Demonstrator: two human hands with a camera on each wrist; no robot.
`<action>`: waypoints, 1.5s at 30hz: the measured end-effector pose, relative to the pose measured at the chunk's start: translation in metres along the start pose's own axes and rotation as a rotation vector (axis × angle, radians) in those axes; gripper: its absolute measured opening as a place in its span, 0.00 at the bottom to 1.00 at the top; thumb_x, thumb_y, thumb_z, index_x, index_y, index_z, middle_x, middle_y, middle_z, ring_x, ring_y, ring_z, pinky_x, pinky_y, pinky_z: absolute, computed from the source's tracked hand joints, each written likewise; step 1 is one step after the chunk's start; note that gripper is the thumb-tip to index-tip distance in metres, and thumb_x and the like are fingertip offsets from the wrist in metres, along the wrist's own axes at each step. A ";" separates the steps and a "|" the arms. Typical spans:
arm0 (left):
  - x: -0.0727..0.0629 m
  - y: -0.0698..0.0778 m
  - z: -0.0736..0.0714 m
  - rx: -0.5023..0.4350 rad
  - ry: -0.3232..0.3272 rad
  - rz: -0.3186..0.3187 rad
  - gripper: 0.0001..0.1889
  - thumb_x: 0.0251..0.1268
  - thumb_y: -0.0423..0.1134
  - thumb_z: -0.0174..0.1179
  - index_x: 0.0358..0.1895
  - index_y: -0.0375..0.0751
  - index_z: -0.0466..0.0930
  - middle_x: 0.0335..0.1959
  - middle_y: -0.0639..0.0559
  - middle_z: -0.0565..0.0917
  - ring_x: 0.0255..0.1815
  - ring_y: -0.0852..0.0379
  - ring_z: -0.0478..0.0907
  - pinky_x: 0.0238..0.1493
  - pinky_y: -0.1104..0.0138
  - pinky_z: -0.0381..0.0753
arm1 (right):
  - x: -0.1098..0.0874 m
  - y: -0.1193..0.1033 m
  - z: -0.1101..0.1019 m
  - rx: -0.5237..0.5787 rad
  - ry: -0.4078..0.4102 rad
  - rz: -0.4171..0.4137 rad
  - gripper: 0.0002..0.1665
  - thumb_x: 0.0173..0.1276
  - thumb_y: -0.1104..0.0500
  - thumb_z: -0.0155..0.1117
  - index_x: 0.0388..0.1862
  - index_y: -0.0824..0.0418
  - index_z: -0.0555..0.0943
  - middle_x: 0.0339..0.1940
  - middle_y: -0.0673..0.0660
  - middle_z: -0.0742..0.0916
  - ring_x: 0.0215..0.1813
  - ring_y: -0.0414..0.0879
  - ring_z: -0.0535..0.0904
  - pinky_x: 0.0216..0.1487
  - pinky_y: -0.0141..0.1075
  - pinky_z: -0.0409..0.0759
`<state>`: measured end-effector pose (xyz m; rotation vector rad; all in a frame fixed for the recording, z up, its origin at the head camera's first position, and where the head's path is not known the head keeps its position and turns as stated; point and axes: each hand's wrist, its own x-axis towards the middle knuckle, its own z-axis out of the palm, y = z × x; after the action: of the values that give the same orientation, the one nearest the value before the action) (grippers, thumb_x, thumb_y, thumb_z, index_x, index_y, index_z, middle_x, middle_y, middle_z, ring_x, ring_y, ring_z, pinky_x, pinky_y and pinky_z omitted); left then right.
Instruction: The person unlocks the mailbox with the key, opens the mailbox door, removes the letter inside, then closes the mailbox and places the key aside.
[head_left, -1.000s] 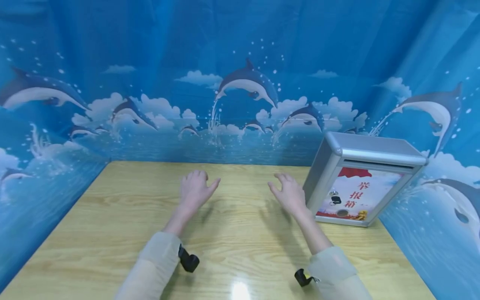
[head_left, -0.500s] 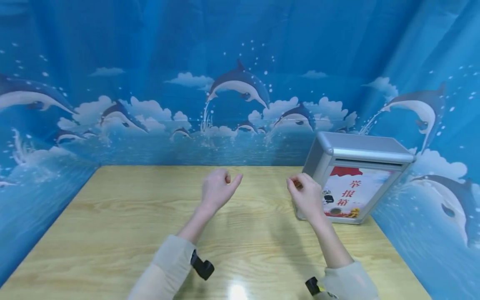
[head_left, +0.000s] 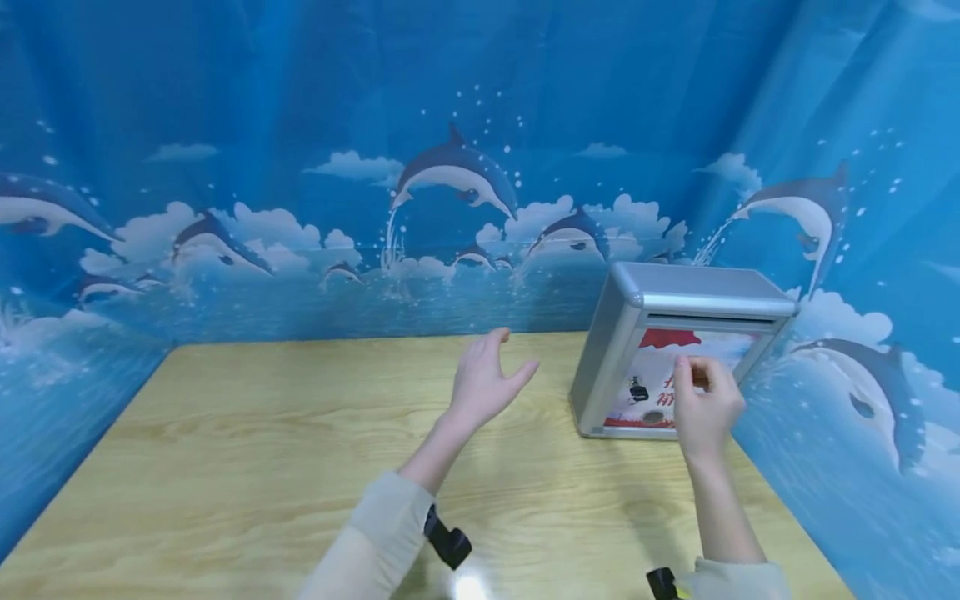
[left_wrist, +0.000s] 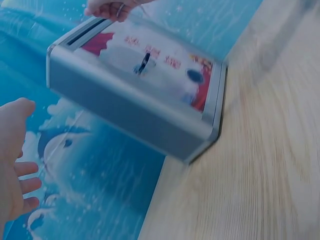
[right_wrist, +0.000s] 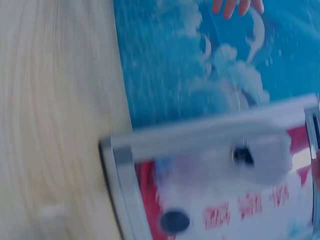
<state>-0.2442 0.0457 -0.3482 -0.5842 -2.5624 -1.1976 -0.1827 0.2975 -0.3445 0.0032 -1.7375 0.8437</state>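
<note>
A silver metal box [head_left: 697, 283] stands upright at the right of the table, with a slot near its top. Its front panel carries red characters, a lock with a black key [head_left: 638, 392] and a dark round spot [head_left: 654, 417]. My right hand [head_left: 707, 408] hovers before this panel with curled fingers, hiding part of the lettering; I see no object in it, and contact with the box cannot be made out. Left of the box, my left hand [head_left: 483, 383] is in the air, thumb and fingers spread, holding nothing. Its spread fingers [left_wrist: 30, 185] also show in the left wrist view.
The wooden table [head_left: 262, 450] meets a blue dolphin-print curtain [head_left: 337, 108] at the back and both sides. The box stands close to the curtain on the right. Black wrist cameras [head_left: 447, 540] hang from both sleeves.
Both hands have moved right, the right one now in front of the box. Its fingers have curled; the left fingers curled, then spread again. The view has turned slightly right.
</note>
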 end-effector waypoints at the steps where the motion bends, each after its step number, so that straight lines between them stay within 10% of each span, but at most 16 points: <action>1: 0.001 0.003 0.003 -0.007 -0.015 -0.002 0.34 0.60 0.57 0.56 0.65 0.41 0.64 0.59 0.47 0.73 0.60 0.47 0.67 0.59 0.52 0.64 | 0.002 0.004 -0.004 -0.003 0.036 0.027 0.07 0.60 0.70 0.60 0.27 0.77 0.77 0.26 0.38 0.75 0.31 0.25 0.68 0.35 0.20 0.67; 9: 0.010 0.024 0.029 -0.060 -0.145 0.003 0.38 0.61 0.59 0.54 0.72 0.48 0.54 0.69 0.49 0.62 0.69 0.46 0.56 0.66 0.50 0.53 | 0.007 0.041 -0.023 -0.100 0.140 0.200 0.18 0.61 0.65 0.62 0.48 0.75 0.74 0.41 0.40 0.73 0.48 0.38 0.69 0.50 0.30 0.65; 15: 0.015 0.037 0.052 -0.108 -0.169 -0.027 0.40 0.60 0.58 0.56 0.73 0.49 0.51 0.70 0.50 0.59 0.69 0.48 0.56 0.64 0.50 0.56 | 0.003 0.068 -0.033 -0.122 -0.014 0.443 0.31 0.67 0.55 0.58 0.64 0.68 0.66 0.59 0.63 0.72 0.60 0.49 0.65 0.60 0.40 0.65; 21: 0.020 0.044 0.076 -0.163 -0.152 -0.045 0.42 0.59 0.58 0.58 0.73 0.50 0.51 0.70 0.52 0.61 0.68 0.50 0.59 0.61 0.50 0.62 | 0.002 0.087 -0.037 -0.007 -0.121 0.630 0.39 0.69 0.47 0.52 0.71 0.65 0.55 0.68 0.65 0.65 0.68 0.55 0.59 0.66 0.44 0.59; 31: 0.029 0.049 0.103 -0.303 -0.181 -0.134 0.44 0.58 0.58 0.59 0.74 0.53 0.46 0.72 0.54 0.55 0.70 0.52 0.55 0.62 0.51 0.61 | 0.004 0.112 -0.039 0.052 -0.226 0.708 0.40 0.70 0.47 0.50 0.73 0.65 0.50 0.68 0.69 0.63 0.67 0.60 0.58 0.66 0.44 0.57; 38: 0.037 0.060 0.114 -0.374 -0.211 -0.179 0.48 0.55 0.55 0.63 0.74 0.46 0.44 0.71 0.48 0.57 0.68 0.50 0.58 0.63 0.55 0.62 | 0.006 0.124 -0.040 -0.128 -0.295 0.602 0.30 0.67 0.48 0.54 0.55 0.73 0.68 0.50 0.65 0.72 0.42 0.40 0.66 0.42 0.31 0.64; 45: 0.038 0.065 0.128 -0.361 -0.125 -0.224 0.46 0.56 0.51 0.64 0.73 0.45 0.47 0.69 0.47 0.61 0.66 0.50 0.63 0.61 0.57 0.64 | 0.007 0.133 -0.037 -0.002 -0.332 0.696 0.31 0.66 0.49 0.57 0.57 0.68 0.61 0.48 0.57 0.71 0.43 0.35 0.65 0.43 0.25 0.63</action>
<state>-0.2555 0.1924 -0.3699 -0.4622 -2.5817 -1.7753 -0.2087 0.4193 -0.4054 -0.5147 -2.0815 1.4036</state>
